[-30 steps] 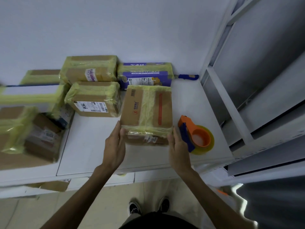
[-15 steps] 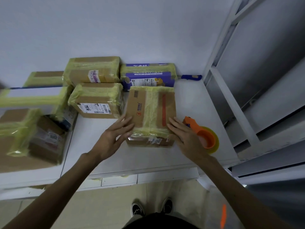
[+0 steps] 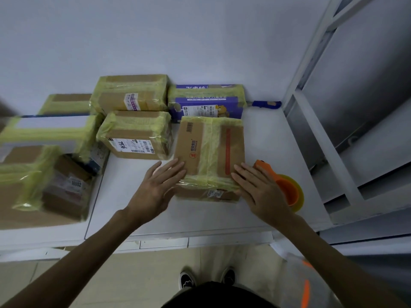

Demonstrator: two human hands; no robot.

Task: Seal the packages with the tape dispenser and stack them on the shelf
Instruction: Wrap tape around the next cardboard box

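Note:
A brown cardboard package [image 3: 210,150] wrapped in yellow tape lies flat on the white table [image 3: 138,210], in the middle. My left hand [image 3: 158,187] lies with straight fingers on its near left corner. My right hand [image 3: 258,187] lies flat on its near right corner, fingers spread. Just right of that hand sits the orange tape dispenser [image 3: 287,187] with a roll of yellow tape, partly hidden by my wrist.
Several taped packages stand behind and to the left: a brown box [image 3: 135,134], another behind it [image 3: 131,94], a purple box [image 3: 206,101], larger boxes at the left edge [image 3: 42,181]. White shelf frames [image 3: 333,152] rise on the right. A blue handle [image 3: 266,104] lies by the wall.
My hands went from gripping the package's near sides to lying flat with spread fingers on its top corners. The package has slid slightly away from me.

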